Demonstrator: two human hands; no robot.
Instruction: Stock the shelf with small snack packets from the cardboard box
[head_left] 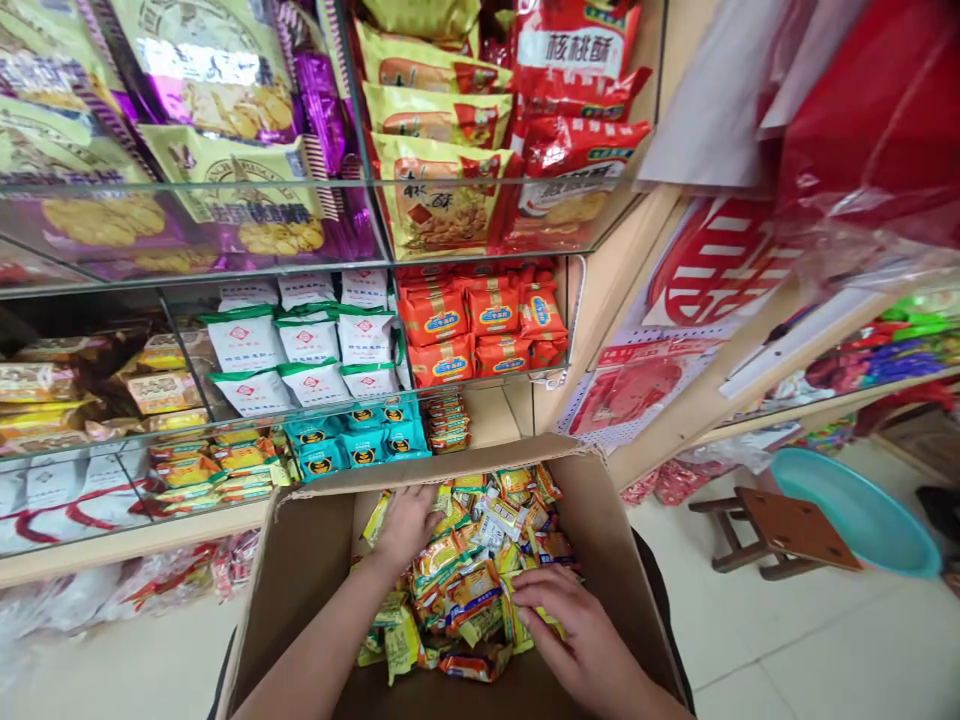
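Note:
A cardboard box (300, 560) stands open in front of me, with a heap of small wrapped snack packets (457, 560) in yellow, orange and green inside. My left hand (409, 520) reaches to the far left part of the heap. Its fingers are apart and loosely bent over yellow packets, with nothing plainly held. Nearer to me on the right, my right hand (562, 620) has its thumb and fingers closed on the edge of a yellow snack packet (516, 615). A silver-white packet (499, 520) lies on the heap between the hands.
Glass-fronted shelves (375, 262) hold sorted packets just beyond the box: red packets (480, 320), white-and-green packets (300, 345) and teal packets (360, 440). A brown wooden stool (787, 525) and a turquoise basin (847, 500) are on the tiled floor to the right. Red bags (877, 130) hang upper right.

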